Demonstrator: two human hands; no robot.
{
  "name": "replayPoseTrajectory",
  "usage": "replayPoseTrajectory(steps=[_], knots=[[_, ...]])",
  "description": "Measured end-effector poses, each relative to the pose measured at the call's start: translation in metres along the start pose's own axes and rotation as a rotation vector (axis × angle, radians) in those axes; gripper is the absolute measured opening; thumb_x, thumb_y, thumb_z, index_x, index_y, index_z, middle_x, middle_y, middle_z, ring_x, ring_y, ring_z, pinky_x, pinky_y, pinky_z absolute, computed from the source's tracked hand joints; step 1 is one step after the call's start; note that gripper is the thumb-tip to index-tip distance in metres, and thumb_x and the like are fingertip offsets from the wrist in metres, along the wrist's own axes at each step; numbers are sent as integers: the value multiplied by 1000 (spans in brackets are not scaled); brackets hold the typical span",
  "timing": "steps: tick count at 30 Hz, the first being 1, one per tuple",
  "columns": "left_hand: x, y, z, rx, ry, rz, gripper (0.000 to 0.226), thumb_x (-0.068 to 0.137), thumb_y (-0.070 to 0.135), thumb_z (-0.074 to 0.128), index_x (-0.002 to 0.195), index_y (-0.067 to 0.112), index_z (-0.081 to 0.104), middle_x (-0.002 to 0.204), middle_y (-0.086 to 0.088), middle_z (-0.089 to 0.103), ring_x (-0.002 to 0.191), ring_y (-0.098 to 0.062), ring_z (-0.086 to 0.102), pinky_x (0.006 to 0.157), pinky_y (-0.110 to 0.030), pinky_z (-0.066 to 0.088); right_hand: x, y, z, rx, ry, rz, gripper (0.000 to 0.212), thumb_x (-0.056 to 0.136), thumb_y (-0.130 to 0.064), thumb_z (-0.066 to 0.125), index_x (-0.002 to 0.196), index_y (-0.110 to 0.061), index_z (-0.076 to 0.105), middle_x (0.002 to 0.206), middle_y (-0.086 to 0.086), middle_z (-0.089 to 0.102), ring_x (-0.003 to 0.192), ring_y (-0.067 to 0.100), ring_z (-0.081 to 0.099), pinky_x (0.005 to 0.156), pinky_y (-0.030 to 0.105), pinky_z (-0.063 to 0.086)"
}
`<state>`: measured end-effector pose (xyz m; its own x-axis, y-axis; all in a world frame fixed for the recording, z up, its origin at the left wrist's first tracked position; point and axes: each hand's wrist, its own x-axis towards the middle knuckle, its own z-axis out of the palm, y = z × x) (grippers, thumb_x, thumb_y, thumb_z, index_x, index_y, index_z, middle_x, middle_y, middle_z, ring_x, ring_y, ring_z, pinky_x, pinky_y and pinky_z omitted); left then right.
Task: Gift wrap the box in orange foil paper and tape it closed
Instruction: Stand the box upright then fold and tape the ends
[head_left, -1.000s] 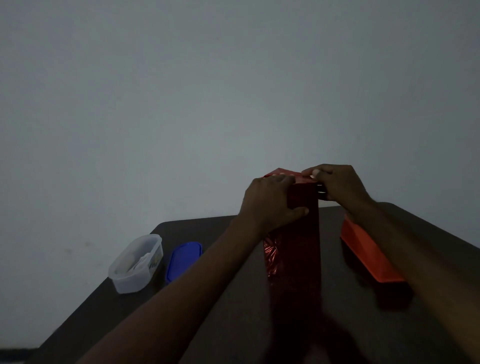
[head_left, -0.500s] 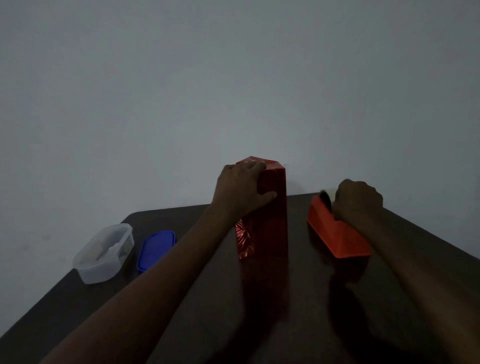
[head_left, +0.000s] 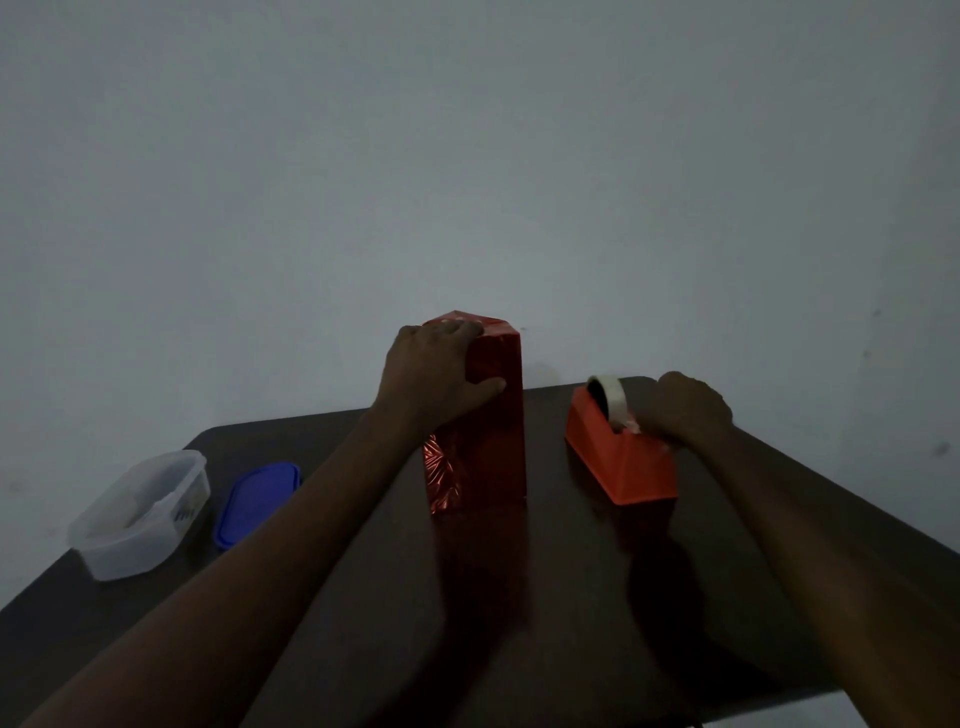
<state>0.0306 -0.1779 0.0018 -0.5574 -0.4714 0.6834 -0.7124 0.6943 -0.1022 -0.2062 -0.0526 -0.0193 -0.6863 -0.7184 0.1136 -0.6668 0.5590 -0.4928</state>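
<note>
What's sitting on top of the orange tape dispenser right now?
A roll of pale tape sits in the orange plastic tape dispenser. The right hand rests at its cutter end, covering the cutter and whatever the fingers hold.

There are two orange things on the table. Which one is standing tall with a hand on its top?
The foil-wrapped box: it stands upright, the left hand holding its top. The tape dispenser sits low, with the right hand at it.

Very dim, underexposed view with murky shadows and wide-angle edge curvature.
</note>
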Motion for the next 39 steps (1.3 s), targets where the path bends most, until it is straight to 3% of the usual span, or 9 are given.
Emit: replayPoseTrajectory(steps=[6,11,16,19,21,23,26,29,39], knots=[[-1,1,-1,-6,-8,-9,78,79,66,62,141,19,48,144,-4,53,128,-24,52,108,-41,34,5,-1,-4,322,-245,87,13,85,-3,68,92,-5,56,115,24,59,99,38,62,40,31,53],[-2,1,-1,-13,-22,-17,79,77,67,61,140,20,49,142,-4,55,124,-24,55,107,-42,38,18,13,3,430,-399,112,47,76,7,74,118,0,52,130,22,50,122,45,50,80,51,58],[-1,0,-3,-26,-22,-22,81,74,69,54,138,19,51,137,-4,58,119,-25,59,103,-44,43,1,0,-3,647,-212,121,13,96,-12,52,108,-6,54,86,11,58,114,38,57,50,25,57],[-1,-1,-2,-32,-12,-14,79,75,67,57,137,18,52,137,-4,59,118,-25,59,102,-44,44,-4,11,9,752,-109,129,31,98,-12,47,124,3,56,82,9,58,113,39,60,88,44,56],[-1,-1,-1,-31,-7,-12,80,74,68,54,136,18,52,136,-4,59,118,-25,59,102,-44,44,-5,26,24,765,-71,160,30,98,-8,51,126,1,56,77,1,55,88,28,65,86,43,55],[-1,-1,-1,-33,-3,-8,80,73,68,52,135,17,53,135,-5,60,117,-26,59,101,-43,44,-4,35,38,807,-33,190,21,95,-6,55,115,-3,60,76,4,57,71,18,60,71,37,56],[-2,-1,0,-34,-2,-4,80,73,67,52,135,17,53,135,-5,60,117,-26,59,101,-42,44,-9,38,50,871,102,221,7,88,-6,63,85,-2,67,72,7,61,72,24,63,73,43,58],[-2,-2,0,-33,-1,-8,79,73,67,53,136,18,53,136,-5,59,120,-26,58,102,-42,42,-14,43,59,886,217,204,24,88,-10,66,65,-11,60,72,8,61,65,20,56,60,31,47],[-2,-1,-2,-42,-7,-10,80,73,67,52,136,18,53,135,-4,60,119,-25,59,101,-42,44,-20,49,85,1179,88,393,8,90,-12,67,88,-4,67,76,6,66,61,15,55,58,29,48]])
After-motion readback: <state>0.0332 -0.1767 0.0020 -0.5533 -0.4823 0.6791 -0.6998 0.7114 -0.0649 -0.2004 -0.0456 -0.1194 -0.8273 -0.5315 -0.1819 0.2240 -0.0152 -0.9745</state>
